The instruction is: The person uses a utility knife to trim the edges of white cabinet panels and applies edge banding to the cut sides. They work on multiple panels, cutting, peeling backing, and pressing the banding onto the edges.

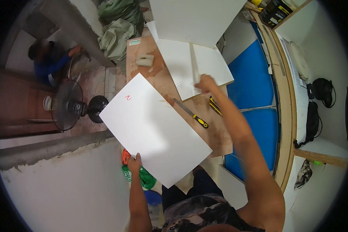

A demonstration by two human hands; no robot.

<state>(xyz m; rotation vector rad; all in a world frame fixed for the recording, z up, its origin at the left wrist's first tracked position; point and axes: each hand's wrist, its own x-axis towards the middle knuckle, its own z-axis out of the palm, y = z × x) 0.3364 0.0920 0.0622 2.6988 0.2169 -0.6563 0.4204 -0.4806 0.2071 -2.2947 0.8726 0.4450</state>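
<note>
A large white board (pixel 154 131) lies tilted across the brown work table (pixel 216 135), with a small red mark near its far corner. My left hand (pixel 134 163) grips its near left edge, thumb on top. Over another white panel (pixel 214 63) farther back, my right hand (pixel 205 83) is closed around the near end of a long, thin pale strip (pixel 193 60); hand and strip are slightly blurred. Between the two boards rests a file (pixel 191 113) with a yellow and black handle. A yellow and black utility knife (pixel 215 105) lies beside my right forearm.
A pale block (pixel 144 60) sits on the table's far left. Behind stands an upright white panel (pixel 195 19). Blue panels (pixel 253 77) and a wood-edged shelf unit (pixel 288 116) flank the right. Leftward are a floor fan (pixel 67 106) and a crouching person in blue (pixel 48 63).
</note>
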